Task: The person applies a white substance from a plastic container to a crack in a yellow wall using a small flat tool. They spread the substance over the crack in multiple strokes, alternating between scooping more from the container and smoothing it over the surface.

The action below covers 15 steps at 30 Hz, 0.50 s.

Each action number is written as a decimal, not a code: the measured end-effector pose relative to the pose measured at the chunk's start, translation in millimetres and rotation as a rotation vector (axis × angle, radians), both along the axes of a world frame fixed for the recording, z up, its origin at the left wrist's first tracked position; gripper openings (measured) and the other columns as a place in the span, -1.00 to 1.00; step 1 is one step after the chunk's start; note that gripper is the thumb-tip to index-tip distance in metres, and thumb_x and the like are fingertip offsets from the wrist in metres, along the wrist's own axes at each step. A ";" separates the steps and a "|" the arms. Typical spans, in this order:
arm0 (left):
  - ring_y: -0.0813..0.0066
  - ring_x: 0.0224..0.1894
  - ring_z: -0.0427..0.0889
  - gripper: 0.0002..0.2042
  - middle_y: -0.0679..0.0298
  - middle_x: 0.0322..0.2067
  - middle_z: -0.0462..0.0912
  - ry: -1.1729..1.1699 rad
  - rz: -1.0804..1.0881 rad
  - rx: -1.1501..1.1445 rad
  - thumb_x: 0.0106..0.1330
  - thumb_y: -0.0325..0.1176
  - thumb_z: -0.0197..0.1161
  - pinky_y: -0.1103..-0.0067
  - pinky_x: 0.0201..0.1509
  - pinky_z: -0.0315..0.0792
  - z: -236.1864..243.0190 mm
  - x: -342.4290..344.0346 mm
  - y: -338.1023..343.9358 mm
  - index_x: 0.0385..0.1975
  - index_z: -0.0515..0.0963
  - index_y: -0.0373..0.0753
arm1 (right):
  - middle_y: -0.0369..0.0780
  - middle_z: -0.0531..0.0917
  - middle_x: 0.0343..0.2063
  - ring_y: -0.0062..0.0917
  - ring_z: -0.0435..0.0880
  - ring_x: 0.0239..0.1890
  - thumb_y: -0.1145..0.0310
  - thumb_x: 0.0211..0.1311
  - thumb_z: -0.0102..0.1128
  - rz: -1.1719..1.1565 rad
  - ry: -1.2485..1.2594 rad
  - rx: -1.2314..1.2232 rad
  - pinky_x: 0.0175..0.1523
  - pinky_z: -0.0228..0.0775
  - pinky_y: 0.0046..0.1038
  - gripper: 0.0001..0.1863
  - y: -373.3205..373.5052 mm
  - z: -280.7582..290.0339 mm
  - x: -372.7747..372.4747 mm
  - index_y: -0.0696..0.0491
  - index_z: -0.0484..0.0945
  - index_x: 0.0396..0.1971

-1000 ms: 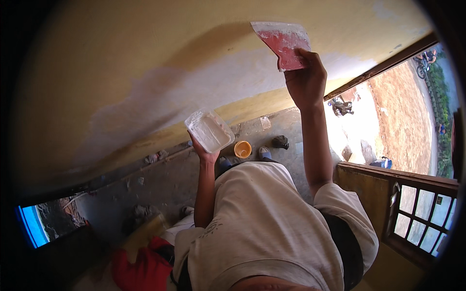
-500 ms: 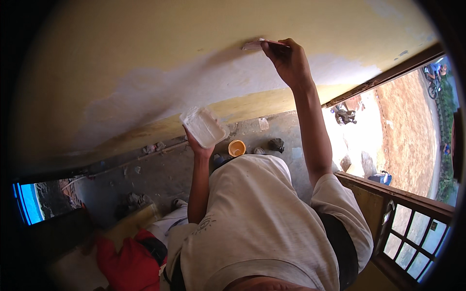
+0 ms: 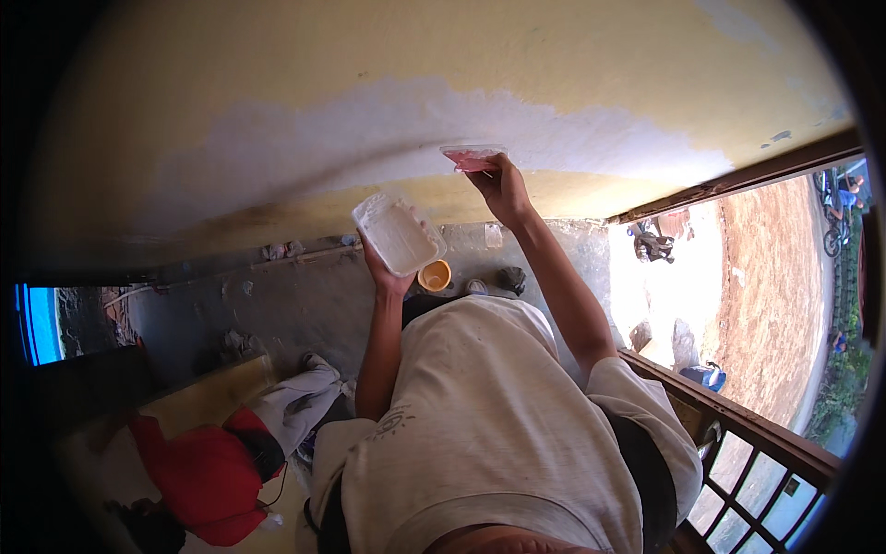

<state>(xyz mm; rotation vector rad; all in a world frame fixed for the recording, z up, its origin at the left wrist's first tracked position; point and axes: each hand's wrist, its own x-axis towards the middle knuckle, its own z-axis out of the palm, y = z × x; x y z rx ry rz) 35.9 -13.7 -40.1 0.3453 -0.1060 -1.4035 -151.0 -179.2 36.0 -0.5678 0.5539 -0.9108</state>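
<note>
My left hand (image 3: 384, 274) is closed around a white plastic tub (image 3: 399, 234) with white paste smeared inside, tilted so its inside shows. Pinched in the fingers of my right hand (image 3: 504, 191) is a flat reddish putty scraper (image 3: 474, 158) with a pale edge. That edge lies at or very close to the yellow wall (image 3: 305, 55), over a broad patch of whitish filler (image 3: 369, 120); whether it touches I cannot tell.
An orange bucket (image 3: 434, 275) and a black bundle (image 3: 510, 280) stand on the grey floor below. A person in a red top (image 3: 198, 480) is at the lower left. On the right a wooden-framed opening shows ground outside, above a barred window panel (image 3: 761, 485).
My right hand has come down the wall and slightly left with the scraper, from the patch's upper edge. My left hand and the tub have barely shifted. The view has tilted a little.
</note>
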 end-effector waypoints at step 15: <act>0.12 0.34 0.35 -0.36 0.27 0.27 0.42 -0.031 0.160 0.130 0.43 0.25 -0.12 0.04 0.40 0.21 1.1 -1.6 13.7 0.34 0.29 -0.07 | -0.03 0.59 -0.06 -0.30 0.58 0.06 0.41 0.42 -0.14 -0.176 -0.259 -0.392 0.30 0.40 -0.25 -0.74 -9.4 189.1 -22.4 0.27 0.48 -0.16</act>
